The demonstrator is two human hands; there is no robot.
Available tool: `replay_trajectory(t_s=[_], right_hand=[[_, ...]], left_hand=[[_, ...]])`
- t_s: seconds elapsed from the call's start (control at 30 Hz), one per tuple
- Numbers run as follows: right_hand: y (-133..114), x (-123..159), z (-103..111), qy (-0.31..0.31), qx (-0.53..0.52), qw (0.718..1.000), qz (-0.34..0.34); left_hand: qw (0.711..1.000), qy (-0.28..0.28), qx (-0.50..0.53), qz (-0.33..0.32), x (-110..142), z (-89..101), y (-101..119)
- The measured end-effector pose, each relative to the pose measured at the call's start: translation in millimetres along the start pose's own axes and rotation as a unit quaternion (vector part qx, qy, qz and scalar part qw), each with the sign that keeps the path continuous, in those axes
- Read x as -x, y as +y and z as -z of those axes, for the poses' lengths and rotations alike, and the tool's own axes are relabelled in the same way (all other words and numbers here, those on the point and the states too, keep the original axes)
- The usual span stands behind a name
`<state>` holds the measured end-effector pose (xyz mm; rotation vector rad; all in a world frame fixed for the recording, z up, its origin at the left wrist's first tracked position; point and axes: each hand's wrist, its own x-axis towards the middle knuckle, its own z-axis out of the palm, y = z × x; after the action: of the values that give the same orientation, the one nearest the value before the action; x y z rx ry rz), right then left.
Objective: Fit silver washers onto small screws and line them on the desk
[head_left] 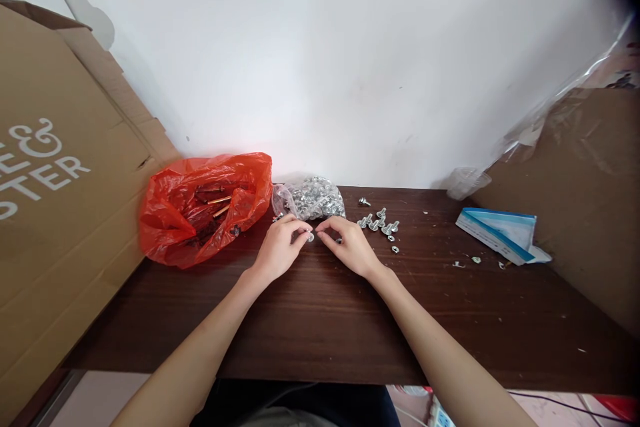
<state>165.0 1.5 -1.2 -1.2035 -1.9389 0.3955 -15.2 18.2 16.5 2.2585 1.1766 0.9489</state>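
Note:
My left hand (285, 244) pinches a small round metal piece (311, 237) between thumb and fingertips, just above the table. Close by on the right, my right hand (349, 245) is closed, with thumb and forefinger tips drawn together; whatever they hold is too small to make out. Another bit of metal (339, 241) shows beneath the right hand, partly hidden. Behind both hands lies a clear plastic bag (317, 198) full of small silver hardware. To the right of my right hand, several bolts with washers (380, 221) lie in a loose group, with a nut (395, 249) nearer me.
A red plastic bag (167, 240) holding long metal pieces sits open at the left, by a large cardboard box (65, 227). On the right are a blue-and-white folded packet (497, 233), a clear plastic cup (467, 183), and another cardboard box (580, 200). A white wall (350, 80) backs the table.

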Motion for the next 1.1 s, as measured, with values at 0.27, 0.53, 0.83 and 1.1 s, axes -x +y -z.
replay_trajectory(t_s=[0.27,0.53,0.83,1.1], right_hand=[[10,-2,19,0.089,0.023,0.995,-0.048],[22,-1,49,0.177,0.052,0.976,-0.117],[48,13,89,0.145,0.154,0.952,-0.221],[64,24,107,-0.011,0.171,0.934,-0.314]], left_hand=[[0.999,0.017,0.035,-0.006,-1,2.8,5],[0.979,-0.013,0.194,0.057,-1,-2.6,5],[0.948,-0.013,0.299,0.104,-2,-8.8,3],[0.919,0.011,0.361,0.156,-2,-9.8,2]])
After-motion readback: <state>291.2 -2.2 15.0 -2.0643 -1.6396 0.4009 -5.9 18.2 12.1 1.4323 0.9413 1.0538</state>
